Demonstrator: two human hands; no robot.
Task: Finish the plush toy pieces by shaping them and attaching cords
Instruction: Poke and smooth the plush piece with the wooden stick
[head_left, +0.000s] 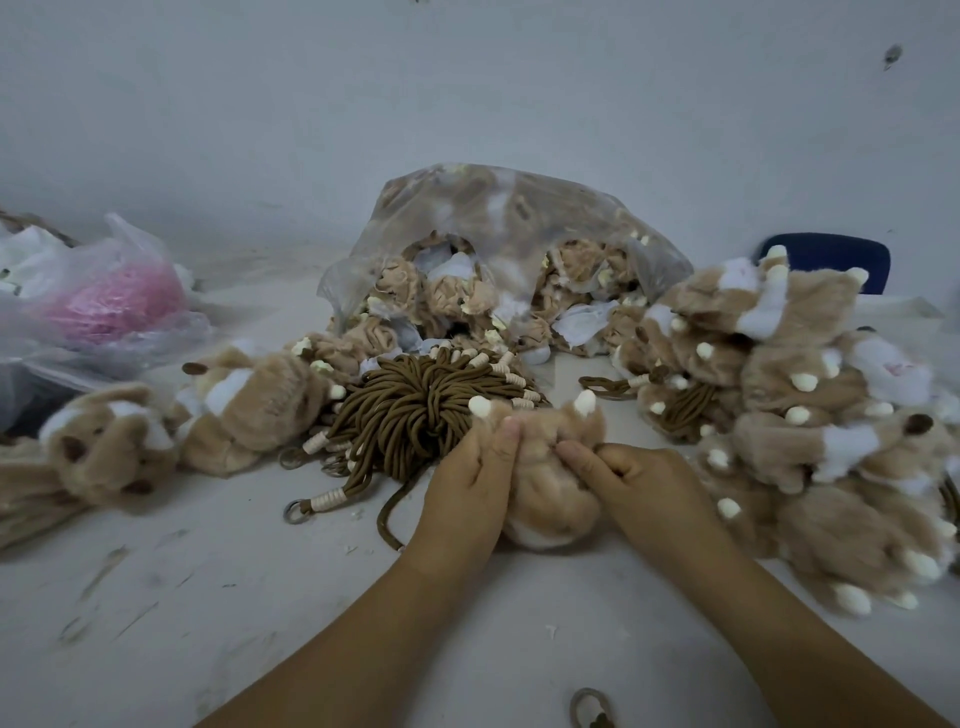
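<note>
A tan plush toy piece (550, 499) with cream-tipped ears lies on the white table (218, 597) at centre, held between both hands. My left hand (467, 488) grips its left side, fingers pressed into the fur. My right hand (634, 483) pinches the fur at its upper right, where a bit of brown cord shows at the fingers. A bundle of brown cords (415, 415) with cream wrapped ends and metal rings sits just behind the piece. One loose cord (387, 512) trails toward my left wrist.
A clear plastic bag (509, 249) of inside-out plush pieces stands behind the cords. Plush toys are heaped at right (810, 415) and lie at left (156, 431). A bag with something pink (114, 301) sits far left. A ringed cord (589, 709) lies at the near edge.
</note>
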